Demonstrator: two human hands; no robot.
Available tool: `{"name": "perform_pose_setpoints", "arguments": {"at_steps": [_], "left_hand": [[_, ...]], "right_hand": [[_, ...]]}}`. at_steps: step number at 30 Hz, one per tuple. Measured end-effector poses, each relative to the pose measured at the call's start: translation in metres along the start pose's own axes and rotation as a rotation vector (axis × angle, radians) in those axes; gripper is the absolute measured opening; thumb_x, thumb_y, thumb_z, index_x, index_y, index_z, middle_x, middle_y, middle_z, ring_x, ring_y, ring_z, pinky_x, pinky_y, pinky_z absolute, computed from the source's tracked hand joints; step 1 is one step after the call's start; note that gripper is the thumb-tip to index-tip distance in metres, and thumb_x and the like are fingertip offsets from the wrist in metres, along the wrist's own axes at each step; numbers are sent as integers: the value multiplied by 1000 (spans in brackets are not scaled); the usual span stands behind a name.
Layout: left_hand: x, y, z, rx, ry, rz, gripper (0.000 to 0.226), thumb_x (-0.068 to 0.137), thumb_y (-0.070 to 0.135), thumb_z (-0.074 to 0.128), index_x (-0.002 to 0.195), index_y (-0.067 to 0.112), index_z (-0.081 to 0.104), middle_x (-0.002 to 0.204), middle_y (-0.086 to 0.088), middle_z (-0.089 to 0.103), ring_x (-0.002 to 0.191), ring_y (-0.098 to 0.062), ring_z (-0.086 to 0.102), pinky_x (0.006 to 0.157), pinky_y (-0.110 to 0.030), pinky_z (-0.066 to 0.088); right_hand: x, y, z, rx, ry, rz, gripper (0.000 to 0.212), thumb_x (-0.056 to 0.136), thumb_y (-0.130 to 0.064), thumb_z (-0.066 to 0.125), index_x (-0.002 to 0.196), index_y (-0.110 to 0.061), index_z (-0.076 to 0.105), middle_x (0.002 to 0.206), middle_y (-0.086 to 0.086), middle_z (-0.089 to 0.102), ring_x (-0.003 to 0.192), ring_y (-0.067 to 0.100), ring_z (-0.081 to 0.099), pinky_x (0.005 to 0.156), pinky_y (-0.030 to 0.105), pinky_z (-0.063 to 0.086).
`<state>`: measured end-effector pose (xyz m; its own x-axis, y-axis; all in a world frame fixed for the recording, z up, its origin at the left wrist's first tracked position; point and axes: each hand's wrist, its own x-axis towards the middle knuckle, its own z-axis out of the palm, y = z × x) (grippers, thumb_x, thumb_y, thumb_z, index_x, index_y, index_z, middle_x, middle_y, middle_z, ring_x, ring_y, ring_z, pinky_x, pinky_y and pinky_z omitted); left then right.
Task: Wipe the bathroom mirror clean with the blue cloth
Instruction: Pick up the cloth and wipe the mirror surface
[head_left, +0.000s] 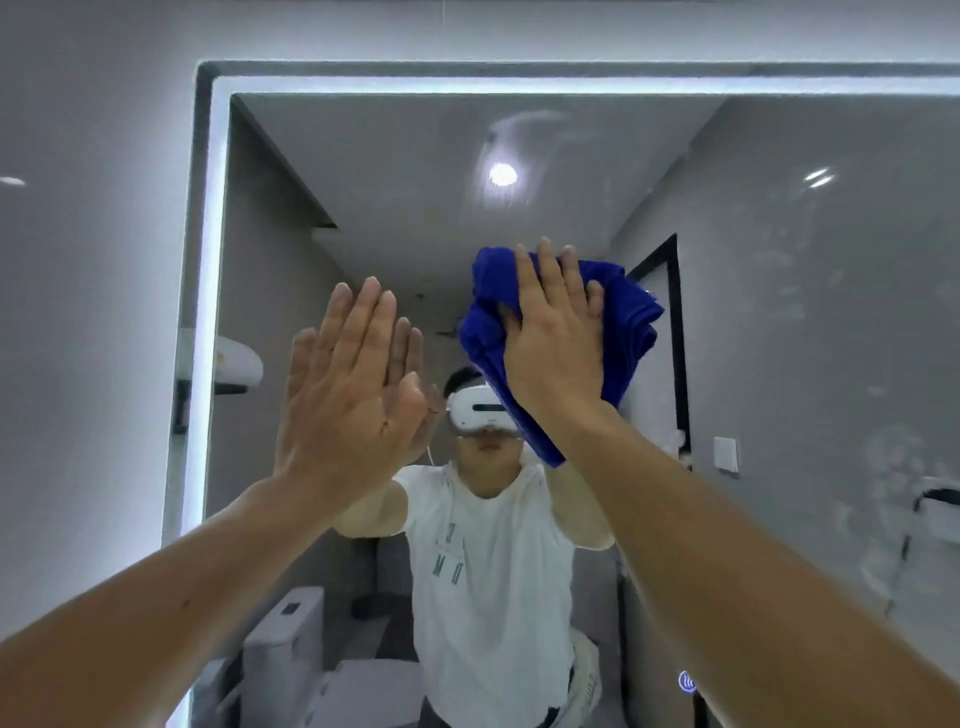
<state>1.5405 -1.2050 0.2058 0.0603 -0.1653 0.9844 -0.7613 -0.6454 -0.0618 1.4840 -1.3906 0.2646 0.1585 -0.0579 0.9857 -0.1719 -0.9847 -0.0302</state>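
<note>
The bathroom mirror (779, 322) fills most of the view, framed by a lit white strip along its left and top edges. A crumpled blue cloth (631, 322) lies against the glass near the centre. My right hand (556, 338) presses flat on the cloth with straight fingers. To its left, my left hand (348, 384) is raised at the glass with straight fingers, next to its own reflection; it holds nothing. Faint smears and streaks show on the glass at upper centre and across the right side.
Grey wall (93, 312) lies left of the mirror frame. The glass reflects a person in a white shirt with a headset, a toilet (291, 639) at lower left, a dark door frame and a ceiling light (502, 174).
</note>
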Motion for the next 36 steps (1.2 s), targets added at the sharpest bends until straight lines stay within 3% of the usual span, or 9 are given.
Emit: {"name": "perform_pose_setpoints", "arguments": {"at_steps": [5,10,18,22,25,30,32,34,36], "left_hand": [[-16,15,5,-30,-12,-41,67,95,34,26,156,16,7,164,3,-1,150,-8,-10,122,-38,-3],[-38,33,13,-62,-34,-29,69,93,35,28,156,17,7,165,3,0,150,-10,-8,123,-44,2],[-82,26,18,-31,-118,-1,68,96,43,23,156,13,9,164,-2,3,152,-16,-3,121,-52,10],[-103,22,19,-43,-159,-23,68,96,44,22,156,14,8,164,-1,2,151,-16,-4,121,-53,10],[-113,22,18,-41,-175,-29,67,97,42,23,156,13,9,165,-1,4,152,-16,-3,121,-53,10],[-115,13,14,2,-162,-39,68,100,50,11,155,12,6,164,0,0,152,-19,-2,121,-53,10],[-112,12,12,19,-145,-22,69,101,52,10,155,10,8,164,-5,5,152,-23,2,120,-54,12],[-108,13,12,37,-141,-18,68,101,51,16,154,11,6,163,-6,5,152,-24,2,119,-55,14],[-105,14,14,54,-159,-33,71,100,46,31,154,12,1,163,-5,-1,152,-23,-3,119,-56,15]], "right_hand": [[-74,-12,13,39,10,-77,55,102,-26,39,153,-13,24,160,9,21,149,26,10,120,42,1],[-174,-10,26,22,-39,-140,56,99,-33,32,150,-10,34,157,12,29,147,30,20,121,44,6],[-305,11,48,-67,-189,-218,69,93,-39,48,153,-16,23,161,7,17,149,27,13,121,44,6],[-348,24,41,-131,-283,-309,78,87,-29,60,153,-17,20,160,3,18,149,25,14,121,42,6],[-335,28,31,-109,-309,-356,87,78,-26,77,150,-16,29,158,4,28,146,25,23,119,44,13],[-190,23,15,74,-76,-69,60,94,-15,57,149,-11,33,157,10,30,147,31,20,119,51,11],[-124,23,4,94,-45,24,53,100,-21,41,151,-12,29,159,10,26,148,29,15,120,49,6],[-91,18,2,88,2,95,55,101,-30,26,152,-12,26,159,10,24,149,29,13,119,45,2],[-97,9,8,95,44,123,56,100,-32,25,152,-11,24,160,11,23,149,30,13,120,46,3]]}}
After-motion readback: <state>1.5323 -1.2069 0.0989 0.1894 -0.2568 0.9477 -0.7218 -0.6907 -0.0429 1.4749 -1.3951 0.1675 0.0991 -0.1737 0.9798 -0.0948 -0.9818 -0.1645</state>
